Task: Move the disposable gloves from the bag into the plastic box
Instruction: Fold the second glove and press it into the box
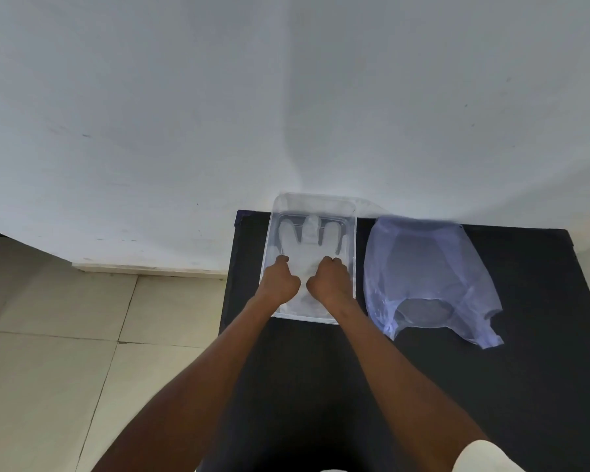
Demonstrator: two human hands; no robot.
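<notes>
A clear plastic box (273, 240) sits at the back left of a black table (525, 369), against the wall. A translucent white disposable glove (309, 245) lies flat inside it, fingers pointing toward the wall. My left hand (280, 281) and my right hand (329, 279) rest side by side inside the box on the glove's lower part, fingers curled down onto it. To the right of the box lies a thin bluish plastic bag (426, 277), flattened, its handles toward me. I cannot tell whether any gloves are left in the bag.
A white wall (286, 97) rises directly behind the table. Pale floor tiles (65, 335) lie to the left of the table's left edge. The dark tabletop extends toward me and to the right past the bag.
</notes>
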